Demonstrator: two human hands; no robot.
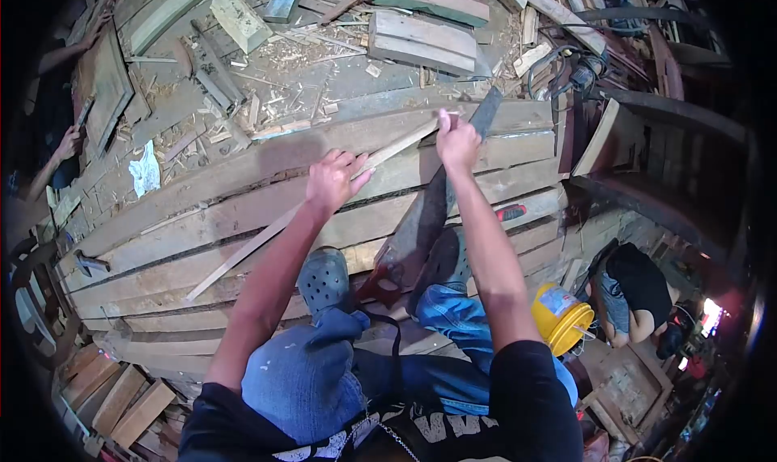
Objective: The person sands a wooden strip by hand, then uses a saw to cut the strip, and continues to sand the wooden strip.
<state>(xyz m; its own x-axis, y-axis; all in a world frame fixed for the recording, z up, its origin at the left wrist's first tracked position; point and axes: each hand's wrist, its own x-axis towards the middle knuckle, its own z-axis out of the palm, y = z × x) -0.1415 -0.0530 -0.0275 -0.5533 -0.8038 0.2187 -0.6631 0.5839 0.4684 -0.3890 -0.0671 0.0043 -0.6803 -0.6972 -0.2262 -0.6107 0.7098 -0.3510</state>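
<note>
A long thin wooden strip (251,248) runs diagonally over the planks. My left hand (333,178) is closed around its middle part. At its upper right end, my right hand (458,144) is closed on the strip, fingers pressed together. Just behind my right hand lies a handsaw (433,207), its blade tip pointing up and its red handle near my feet. Long wooden planks (267,195) lie side by side beneath both hands.
A hammer (91,264) lies at the left, a red-handled tool (511,212) to the right. A yellow bucket (558,318) stands by my right leg. One person (635,292) bends at the right; another person's hand (70,143) holds a tool at the left.
</note>
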